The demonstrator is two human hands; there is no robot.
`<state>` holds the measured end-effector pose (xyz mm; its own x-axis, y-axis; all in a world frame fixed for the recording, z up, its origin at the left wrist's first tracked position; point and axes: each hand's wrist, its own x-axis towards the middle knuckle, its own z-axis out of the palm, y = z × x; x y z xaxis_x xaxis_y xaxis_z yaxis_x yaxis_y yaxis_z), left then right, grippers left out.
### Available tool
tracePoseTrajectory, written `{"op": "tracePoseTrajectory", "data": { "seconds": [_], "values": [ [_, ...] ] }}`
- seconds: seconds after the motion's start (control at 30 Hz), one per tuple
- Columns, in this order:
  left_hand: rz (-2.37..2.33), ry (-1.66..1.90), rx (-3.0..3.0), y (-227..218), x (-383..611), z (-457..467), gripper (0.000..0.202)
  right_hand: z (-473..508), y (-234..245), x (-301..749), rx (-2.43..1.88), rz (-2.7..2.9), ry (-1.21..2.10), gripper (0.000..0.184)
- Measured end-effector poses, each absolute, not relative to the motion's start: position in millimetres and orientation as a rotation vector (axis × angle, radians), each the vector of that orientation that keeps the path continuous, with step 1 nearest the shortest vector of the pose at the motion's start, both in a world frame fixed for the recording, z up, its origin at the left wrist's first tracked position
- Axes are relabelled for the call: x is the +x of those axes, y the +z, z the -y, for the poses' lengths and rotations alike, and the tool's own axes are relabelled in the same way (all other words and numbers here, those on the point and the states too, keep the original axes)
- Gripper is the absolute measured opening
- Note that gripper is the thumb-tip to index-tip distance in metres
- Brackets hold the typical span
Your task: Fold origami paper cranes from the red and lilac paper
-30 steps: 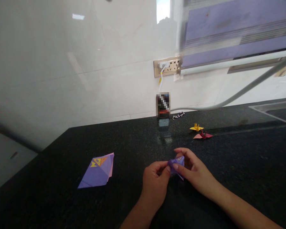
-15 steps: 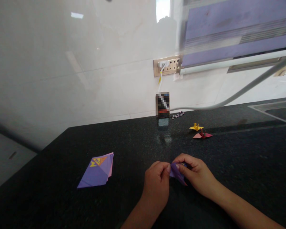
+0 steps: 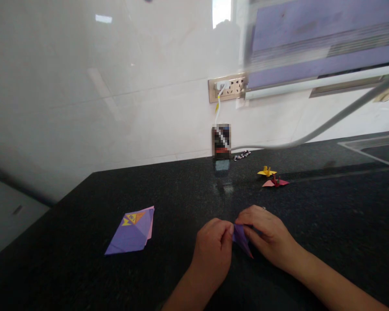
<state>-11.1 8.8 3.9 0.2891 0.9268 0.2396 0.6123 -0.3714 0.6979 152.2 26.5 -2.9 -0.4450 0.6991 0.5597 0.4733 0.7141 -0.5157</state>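
Observation:
Between my two hands is a piece of purple origami paper (image 3: 241, 238), folded into a narrow pointed shape with a reddish tip at its lower end. My left hand (image 3: 215, 245) is closed, its thumb and forefinger pinching the paper's left edge. From the other side, the fingers of my right hand (image 3: 266, 233) close on the paper's upper right, and they hide part of it. Farther left lies folded purple paper (image 3: 129, 233) with yellow and orange print and a pink layer showing at its right edge.
A yellow paper crane (image 3: 266, 172) and a pink-red paper crane (image 3: 275, 182) stand farther back. Against the wall leans a pixelated upright object (image 3: 222, 141) beside a beaded strand (image 3: 242, 155). A white cable drops from a wall socket (image 3: 227, 88). The dark countertop (image 3: 181, 190) ends diagonally at left.
My right hand has shifted slightly, its fingers now lying farther over the paper's upper part. More of the purple paper's pointed lower end shows. My left hand has barely moved.

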Motion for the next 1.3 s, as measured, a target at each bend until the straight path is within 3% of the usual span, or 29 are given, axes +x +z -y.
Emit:
{"op": "tracePoseTrajectory", "data": {
  "seconds": [0.83,1.3],
  "values": [
    [-1.381,0.938,1.960,3.5,-7.8,-7.7,0.022,-24.9,-6.5,152.5,-0.802,2.200,0.092,0.017],
    [-1.309,1.018,1.518,-4.1,-6.0,-10.9,0.020,-21.6,-2.6,150.6,-0.819,2.230,0.129,0.015]
  ]
}}
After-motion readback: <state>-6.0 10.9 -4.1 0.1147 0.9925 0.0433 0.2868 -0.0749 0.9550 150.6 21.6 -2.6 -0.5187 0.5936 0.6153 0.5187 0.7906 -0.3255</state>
